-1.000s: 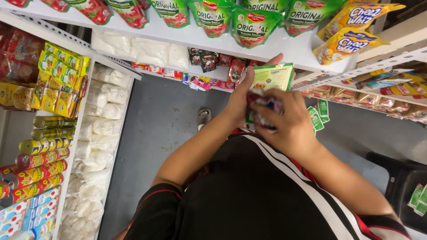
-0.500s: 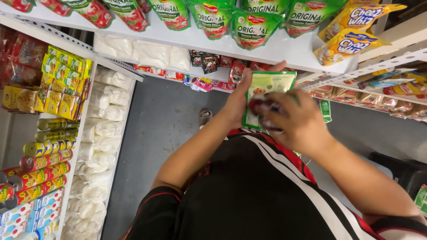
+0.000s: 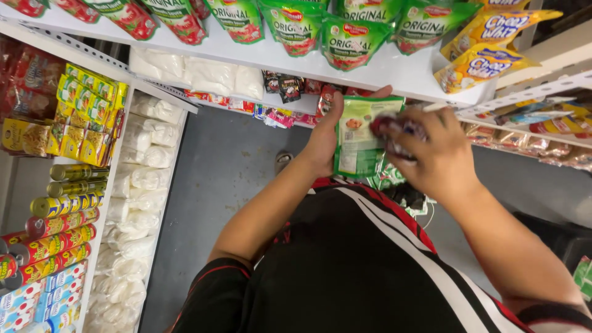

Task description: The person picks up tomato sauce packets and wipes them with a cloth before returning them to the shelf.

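Observation:
My left hand holds a stack of flat green sachets upright by its left edge, thumb up near the shelf lip. My right hand covers the stack's right side, its fingers closed around a small dark purple-and-white packet pressed against the green sachets. Both hands sit just below the front edge of the white shelf. More green sachets show under my right hand.
Green and red sauce pouches and yellow pouches lie on the white shelf. White bags, cans and yellow boxes fill the left shelves. Small sachets line the lower shelf. Grey floor lies below.
Both hands have shifted slightly right and up toward the shelf edge with the green sachets. My right hand has moved from the stack's lower part to its upper right.

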